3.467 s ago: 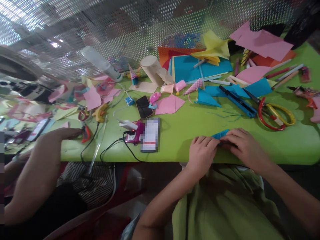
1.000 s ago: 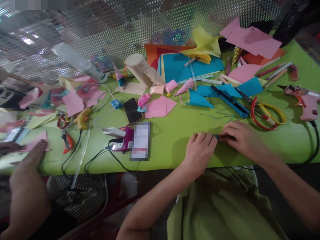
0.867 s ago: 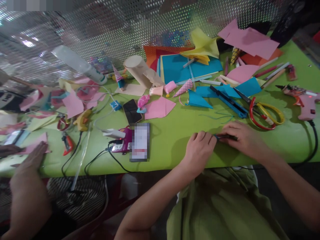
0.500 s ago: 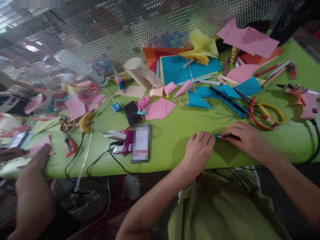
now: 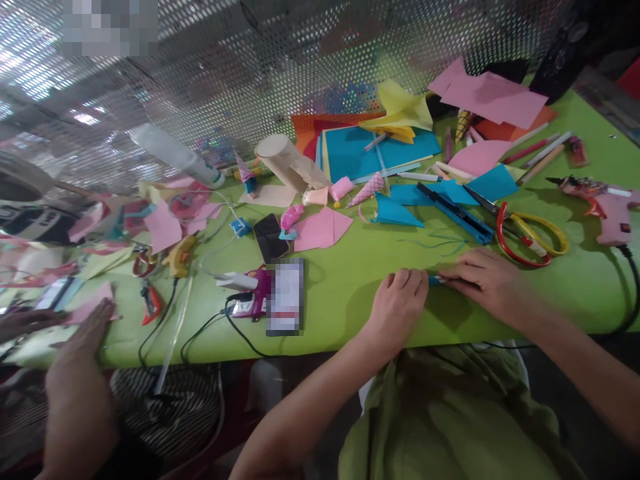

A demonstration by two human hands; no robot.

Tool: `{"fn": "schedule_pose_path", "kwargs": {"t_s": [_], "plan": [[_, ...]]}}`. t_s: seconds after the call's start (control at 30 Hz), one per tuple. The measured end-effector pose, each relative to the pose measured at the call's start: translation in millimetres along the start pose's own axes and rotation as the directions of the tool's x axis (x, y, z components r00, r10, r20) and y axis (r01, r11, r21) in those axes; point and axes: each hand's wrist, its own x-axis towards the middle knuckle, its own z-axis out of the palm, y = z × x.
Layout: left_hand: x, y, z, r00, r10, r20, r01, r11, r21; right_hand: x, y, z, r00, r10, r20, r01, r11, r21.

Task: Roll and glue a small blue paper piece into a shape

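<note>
My left hand (image 5: 400,300) rests low over the table, fingers curled down onto one end of a small blue piece (image 5: 435,280) that looks like felt or paper. The other end is pinched between the fingers of my right hand (image 5: 483,283). Only a short stretch of the piece shows between the hands; my fingers cover the rest. Just beyond them lie thin blue offcuts (image 5: 440,241) and a blue cone-shaped piece (image 5: 397,212). A blue utility knife (image 5: 457,215) and red-and-yellow-handled scissors (image 5: 533,237) are close to my right hand.
A pink glue gun (image 5: 613,213) lies at right, its cord hanging over the edge. Blue sheets (image 5: 350,150) and a cardboard tube (image 5: 280,159) stand at the back. Two phones lie to the left, one pale-screened (image 5: 285,297). A co-worker's hand (image 5: 87,337) presses pink material at far left.
The view has shifted slightly, so the tabletop items appear a little lower. My two hands stay on the blue piece, with only slight finger movement. The co-worker's hands remain on the pink material.
</note>
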Motion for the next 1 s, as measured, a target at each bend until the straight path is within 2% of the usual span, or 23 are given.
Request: {"fn": "schedule_pose_path", "kwargs": {"t_s": [0.2, 0.47, 0.6, 0.8, 1.0], "plan": [[3, 0, 2.3, 1.0, 0.0, 0.022, -0.001, 0.999, 0.046, -1, 1, 4, 1.0, 0.021, 0.002, -0.021, 1.0, 0.005], [10, -1, -1.1, 0.998, 0.049, 0.047, -0.054, 0.993, 0.104, -3, 9, 11, 0.999, -0.032, -0.006, 0.031, 0.999, -0.036], [16, -1, 2.8, 0.997, 0.063, 0.051, -0.069, 0.989, 0.133, 1, 9, 10, 0.999, -0.018, -0.042, 0.02, 0.998, 0.055], [24, -5, 4.9, 0.998, 0.061, -0.021, -0.06, 0.996, 0.06, 12, 5, -1, 0.996, 0.052, -0.066, -0.036, 0.974, 0.222], [28, -17, -3.4, 0.999, 0.044, -0.023, -0.043, 0.999, 0.026, 22, -2, -7, 0.999, 0.033, 0.024, -0.039, 0.943, 0.33]]}}
